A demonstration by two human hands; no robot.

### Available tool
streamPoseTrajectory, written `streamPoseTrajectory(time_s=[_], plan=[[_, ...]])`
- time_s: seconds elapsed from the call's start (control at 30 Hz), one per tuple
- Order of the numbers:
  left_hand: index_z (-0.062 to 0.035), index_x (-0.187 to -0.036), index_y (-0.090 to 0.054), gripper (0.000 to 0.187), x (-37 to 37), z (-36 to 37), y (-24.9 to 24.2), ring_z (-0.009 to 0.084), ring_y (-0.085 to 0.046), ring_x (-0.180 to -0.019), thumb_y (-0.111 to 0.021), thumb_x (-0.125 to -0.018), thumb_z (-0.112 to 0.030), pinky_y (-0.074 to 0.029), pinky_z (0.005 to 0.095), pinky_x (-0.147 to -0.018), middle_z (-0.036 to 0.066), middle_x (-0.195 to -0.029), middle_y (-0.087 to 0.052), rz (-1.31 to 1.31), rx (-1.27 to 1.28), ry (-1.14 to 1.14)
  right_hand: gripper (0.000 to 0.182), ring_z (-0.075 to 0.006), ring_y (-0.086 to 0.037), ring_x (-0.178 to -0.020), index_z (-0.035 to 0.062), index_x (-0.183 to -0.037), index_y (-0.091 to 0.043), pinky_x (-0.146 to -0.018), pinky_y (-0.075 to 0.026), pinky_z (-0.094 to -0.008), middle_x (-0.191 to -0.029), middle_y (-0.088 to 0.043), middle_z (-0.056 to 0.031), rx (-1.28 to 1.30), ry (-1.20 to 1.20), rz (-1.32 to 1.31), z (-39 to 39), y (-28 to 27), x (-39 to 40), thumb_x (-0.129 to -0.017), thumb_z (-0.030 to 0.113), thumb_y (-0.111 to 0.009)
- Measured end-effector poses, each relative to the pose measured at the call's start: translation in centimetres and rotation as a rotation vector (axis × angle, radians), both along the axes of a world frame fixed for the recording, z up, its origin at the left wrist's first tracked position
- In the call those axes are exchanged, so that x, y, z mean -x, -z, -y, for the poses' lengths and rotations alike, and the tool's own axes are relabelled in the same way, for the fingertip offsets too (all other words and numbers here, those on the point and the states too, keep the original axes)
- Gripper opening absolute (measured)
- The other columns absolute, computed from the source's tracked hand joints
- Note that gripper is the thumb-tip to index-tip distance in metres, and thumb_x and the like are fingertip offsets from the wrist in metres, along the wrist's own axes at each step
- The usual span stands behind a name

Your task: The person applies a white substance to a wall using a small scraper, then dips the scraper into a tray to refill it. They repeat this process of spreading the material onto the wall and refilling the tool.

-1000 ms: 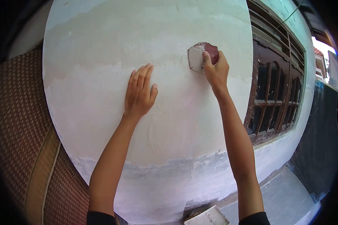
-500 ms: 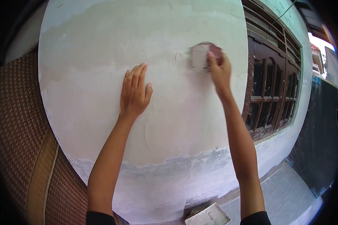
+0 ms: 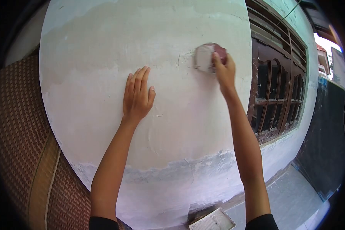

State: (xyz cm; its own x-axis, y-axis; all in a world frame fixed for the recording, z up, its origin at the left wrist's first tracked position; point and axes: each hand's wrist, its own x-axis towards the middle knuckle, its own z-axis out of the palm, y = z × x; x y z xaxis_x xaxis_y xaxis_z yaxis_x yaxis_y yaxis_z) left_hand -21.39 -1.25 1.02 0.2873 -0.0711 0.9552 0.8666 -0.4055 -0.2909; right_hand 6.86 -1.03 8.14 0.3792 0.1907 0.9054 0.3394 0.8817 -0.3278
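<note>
My left hand [image 3: 137, 95] lies flat against the whitish plastered wall [image 3: 180, 119], fingers stretched upward and thumb apart. My right hand [image 3: 226, 73] grips a dark red putty scraper [image 3: 204, 57] whose face is coated with pale filler. The scraper is slightly blurred and held at the wall, up and to the right of my left hand. Short cracks or ridges in the plaster show just left of its edge. My thumb rests on the near side of the scraper; the other fingers are partly hidden behind it.
A brown wooden window [image 3: 278, 84] with small panes is set in the wall to the right. Woven panels [image 3: 19, 111] stand at the left. Below, a white tray [image 3: 214, 221] smeared with filler sits by the wall's foot. A dark board [image 3: 322, 142] leans at far right.
The scraper and my right hand stay at almost the same spot, with only a very small shift. My left hand remains on the wall.
</note>
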Motion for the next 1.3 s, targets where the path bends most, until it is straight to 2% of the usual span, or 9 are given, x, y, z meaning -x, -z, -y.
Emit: streamPoseTrajectory(time_s=[0.1,0.2,0.33,0.5,0.7,0.77,0.9,1.1,1.3], plan=[[-0.0045,-0.145,-0.037,0.056,0.1,0.1,0.0,0.0265,-0.037,-0.136,-0.05,-0.092,-0.016,-0.025,0.0464,-0.118,0.01,-0.146,-0.041,0.001,0.001,-0.008,0.034,-0.027,-0.064,-0.085,-0.0037,-0.107,-0.063,-0.079,-0.049,-0.0375,-0.094,-0.068,-0.0185,0.08,0.148,0.105,0.6,-1.0,1.9,-0.091,0.027,-0.066],[-0.0044,-0.145,-0.037,0.056,0.2,0.1,-0.1,0.0266,-0.038,-0.136,-0.05,-0.092,-0.015,-0.025,0.0464,-0.118,0.01,-0.146,-0.041,-0.002,0.005,-0.012,0.033,-0.0289,-0.066,-0.086,-0.0036,-0.104,-0.064,-0.081,-0.05,-0.0385,-0.095,-0.068,-0.0201,0.101,0.187,0.104,0.0,-1.6,0.6,-0.091,0.026,-0.066],[-0.0045,-0.145,-0.037,0.056,0.1,0.1,-0.1,0.0266,-0.037,-0.137,-0.05,-0.092,-0.016,-0.025,0.0462,-0.119,0.009,-0.146,-0.041,0.001,0.016,-0.004,0.031,-0.027,-0.067,-0.086,-0.0033,-0.103,-0.065,-0.079,-0.05,-0.037,-0.094,-0.069,-0.0204,0.045,0.285,-0.005,0.0,-1.8,-2.0,-0.09,0.025,-0.066],[-0.0041,-0.145,-0.036,0.056,-0.1,0.1,-0.1,0.0268,-0.036,-0.137,-0.05,-0.092,-0.015,-0.025,0.0464,-0.119,0.009,-0.146,-0.041,0.01,0.004,-0.013,0.032,-0.0179,-0.061,-0.079,-0.0019,-0.104,-0.064,-0.075,-0.049,-0.0354,-0.09,-0.066,-0.0099,0.031,0.018,-0.125,0.3,-1.7,-2.9,-0.092,0.028,-0.066],[-0.004,-0.145,-0.037,0.056,0.1,0.2,-0.1,0.0268,-0.037,-0.137,-0.051,-0.092,-0.015,-0.025,0.0467,-0.118,0.009,-0.146,-0.041,-0.003,-0.001,0.007,0.033,-0.0315,-0.065,-0.083,-0.0044,-0.1,-0.063,-0.078,-0.049,-0.0397,-0.088,-0.067,-0.0213,0.069,0.306,0.121,-0.4,-0.3,0.8,-0.09,0.026,-0.066],[-0.0039,-0.145,-0.037,0.056,0.2,0.2,-0.1,0.0269,-0.037,-0.137,-0.051,-0.092,-0.015,-0.025,0.0464,-0.118,0.009,-0.146,-0.041,-0.005,0.009,0.004,0.031,-0.0315,-0.067,-0.088,-0.0045,-0.101,-0.063,-0.079,-0.05,-0.0395,-0.093,-0.068,-0.0223,0.042,0.275,0.05,-0.5,-0.3,-1.0,-0.09,0.025,-0.066],[-0.0038,-0.145,-0.037,0.056,0.0,0.3,0.0,0.0266,-0.037,-0.137,-0.051,-0.092,-0.014,-0.024,0.0461,-0.119,0.01,-0.146,-0.041,0.003,0.014,-0.012,0.025,-0.0191,-0.065,-0.084,-0.0028,-0.102,-0.063,-0.076,-0.05,-0.0339,-0.094,-0.069,-0.0137,0.094,0.025,-0.135,0.8,-0.3,-2.4,-0.092,0.021,-0.065],[-0.0043,-0.146,-0.037,0.056,0.1,0.3,0.0,0.0257,-0.036,-0.137,-0.049,-0.092,-0.016,-0.024,0.0456,-0.119,0.009,-0.146,-0.041,0.002,0.02,-0.018,0.029,-0.0298,-0.066,-0.087,-0.0036,-0.1,-0.063,-0.079,-0.049,-0.0384,-0.095,-0.068,-0.0211,0.067,0.272,0.056,-0.3,0.9,0.4,-0.091,0.024,-0.065],[-0.0035,-0.146,-0.036,0.056,0.0,0.2,-0.2,0.026,-0.036,-0.137,-0.049,-0.092,-0.016,-0.024,0.0456,-0.119,0.01,-0.146,-0.04,-0.004,0.006,-0.036,0.028,-0.0179,-0.064,-0.085,-0.002,-0.107,-0.063,-0.078,-0.05,-0.0329,-0.095,-0.069,-0.013,0.039,-0.007,-0.171,0.7,1.4,-1.6,-0.093,0.022,-0.065]])
